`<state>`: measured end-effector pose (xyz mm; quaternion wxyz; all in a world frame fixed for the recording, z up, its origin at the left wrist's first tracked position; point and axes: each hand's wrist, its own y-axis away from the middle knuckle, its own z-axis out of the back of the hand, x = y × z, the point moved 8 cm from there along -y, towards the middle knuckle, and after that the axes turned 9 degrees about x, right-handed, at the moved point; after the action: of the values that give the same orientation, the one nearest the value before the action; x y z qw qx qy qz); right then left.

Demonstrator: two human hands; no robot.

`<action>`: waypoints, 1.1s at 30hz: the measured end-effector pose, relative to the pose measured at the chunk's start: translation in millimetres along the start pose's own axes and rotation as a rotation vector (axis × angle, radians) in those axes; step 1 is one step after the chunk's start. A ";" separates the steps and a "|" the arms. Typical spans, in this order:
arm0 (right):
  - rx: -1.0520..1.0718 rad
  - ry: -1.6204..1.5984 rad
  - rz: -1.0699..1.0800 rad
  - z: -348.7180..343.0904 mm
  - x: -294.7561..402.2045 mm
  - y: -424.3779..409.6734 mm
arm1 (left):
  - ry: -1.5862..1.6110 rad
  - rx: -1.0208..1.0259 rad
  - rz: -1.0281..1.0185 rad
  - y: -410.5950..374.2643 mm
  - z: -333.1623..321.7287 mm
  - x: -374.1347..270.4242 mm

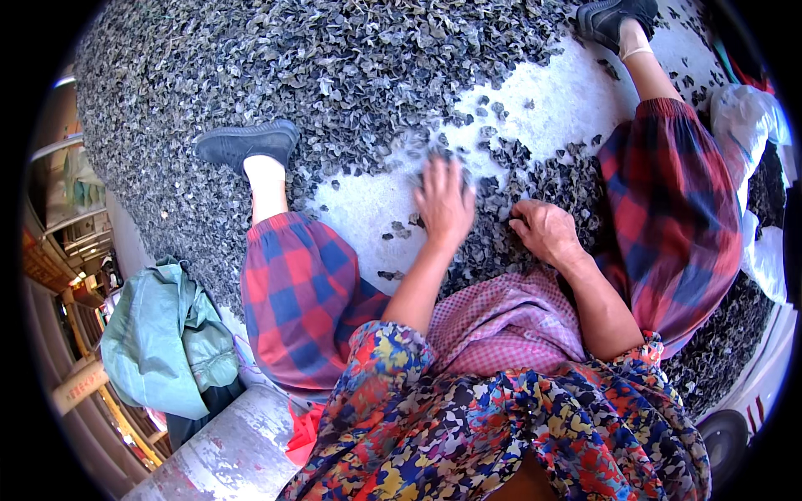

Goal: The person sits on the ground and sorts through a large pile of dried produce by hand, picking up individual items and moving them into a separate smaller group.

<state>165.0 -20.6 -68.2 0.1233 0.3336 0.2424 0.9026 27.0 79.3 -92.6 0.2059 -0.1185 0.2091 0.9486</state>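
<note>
Dark curled pieces that look like dried wood ear mushrooms (338, 69) cover most of the pale ground (557, 94) before me. My left hand (446, 200) reaches forward, palm down, with its fingers stretched out. Its fingertips blur against a few pieces at the edge of a bare strip. Close to my lap, my right hand (546, 230) has curled fingers over a smaller heap of the same pieces (482, 250). Whether it pinches one is hidden by the fingers. A pink checked cloth (507, 325) lies bunched across my lap.
My legs spread to both sides, ending in dark shoes (250, 143). A green sheet or bag (169, 338) is heaped at the left. White plastic bags (742, 125) stand at the right, above a wheel (723, 438). Behind my left leg lies a worn grey cylinder (219, 451).
</note>
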 end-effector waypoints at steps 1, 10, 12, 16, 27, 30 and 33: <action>-0.008 -0.010 -0.016 4.1 -5.0 -1.8 | -0.009 0.056 -0.088 10.6 -7.9 -11.0; -0.102 -0.079 -0.088 32.4 -18.1 -4.1 | 0.238 -0.257 0.184 -3.3 50.5 80.4; -0.090 -0.097 -0.096 32.2 -16.9 -3.7 | 0.141 -0.346 0.229 -23.0 68.2 91.2; -0.086 -0.121 -0.064 27.5 -19.3 -7.6 | 0.031 -0.305 0.135 -28.2 57.4 92.9; -0.060 -0.127 -0.065 18.7 -18.2 -12.0 | 0.173 -0.203 -0.185 20.7 29.4 29.0; -0.072 -0.139 -0.065 21.3 -20.6 -8.8 | 0.044 -0.177 -0.167 18.8 23.1 42.3; -0.174 -0.130 0.006 19.3 -20.2 -10.7 | 0.175 -0.227 -0.125 20.3 29.1 64.2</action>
<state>193.5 -12.4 -72.0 0.1645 0.3801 0.1536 0.8971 -42.9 97.3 -79.8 0.2306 -0.2360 0.1098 0.9376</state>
